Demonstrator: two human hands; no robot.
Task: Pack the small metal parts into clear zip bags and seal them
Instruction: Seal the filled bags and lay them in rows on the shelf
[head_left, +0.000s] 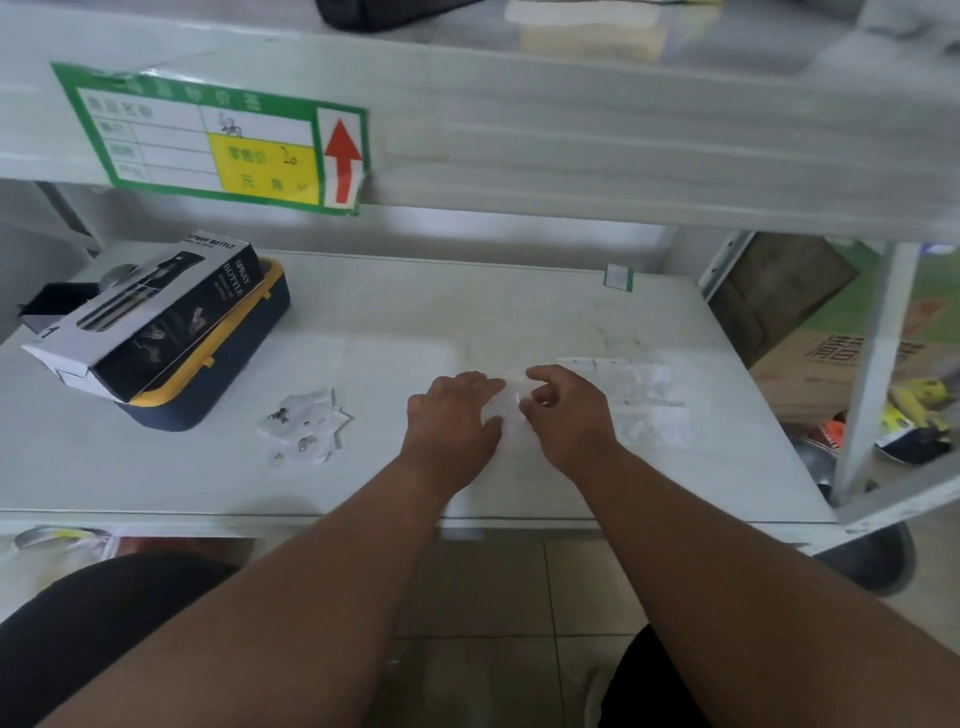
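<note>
From my head view I see both of my hands meeting over 1 clear zip bag (511, 410) near the middle of the white shelf surface (395, 322). My left hand (452, 423) lies over the bag's left side with the fingers fairly straight and pointing right, fingertips pressing on the plastic. My right hand (569, 415) sits just right of it with the fingers curled in, and the thumb and forefinger seem to pinch the bag's far edge, though blur keeps me from telling the grip exactly. I cannot tell whether this bag holds any parts or whether its zip is closed. Just right of my right hand, a loose spread of more clear bags (639, 400) lies flat on the surface, hard to count because they are see-through. To the left, well apart from my hands, a small heap of bags with small metal parts (304, 423) rests on the surface, with 1 or 2 tiny parts lying loose at its near edge. Farther left and farther back, a black spray bottle box (150, 317) rests tilted on top of a navy tray with a yellow rim (249, 358). On the front of the upper shelf (623, 156) is a green-bordered label (208, 140) with a yellow field and a red arrow pointing up. At the far right, past the shelf post, cardboard boxes (815, 358) sit on the floor.
</note>
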